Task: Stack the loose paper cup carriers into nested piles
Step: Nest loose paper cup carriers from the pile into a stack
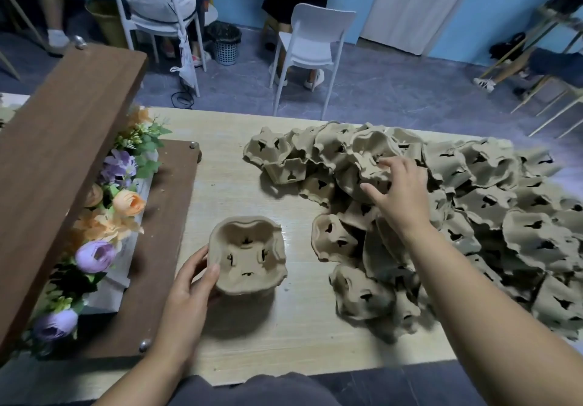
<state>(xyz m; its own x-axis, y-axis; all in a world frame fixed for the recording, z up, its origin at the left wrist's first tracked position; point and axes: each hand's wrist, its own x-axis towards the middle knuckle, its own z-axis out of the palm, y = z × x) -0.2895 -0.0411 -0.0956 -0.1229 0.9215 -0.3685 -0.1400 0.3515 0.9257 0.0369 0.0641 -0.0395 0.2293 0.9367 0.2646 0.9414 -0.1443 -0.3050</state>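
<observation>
Pale wood-grain counter (220, 185) runs from the near edge to the far side, and most of its right half is buried under a heap of loose carriers (492, 216). These are grey-brown moulded-pulp trays lying at every angle, some with the cup wells up and some tipped on their sides, overlapping one another. At the left stands a dark brown wooden rack (63, 140), with its top board slanting across the view and a lower board resting on the counter. Between the boards lies a bunch of artificial flowers (127, 202) in purple, orange and green. On the floor beyond the counter stand a white chair (315, 36) and a small mesh bin (225, 47) lined with a dark bag.

Near the middle, apart from the heap, sits a nested pile (247, 256) of carriers. Its top tray faces up, showing slits in its floor. The left hand (189, 289) grips this pile by its left wall, with the thumb on the rim and the fingers curled round the side. The right hand (402, 194) reaches into the far part of the heap. Its fingers are bent over the rim of one carrier (370, 153) and its thumb is spread beneath it, pinching the edge.
</observation>
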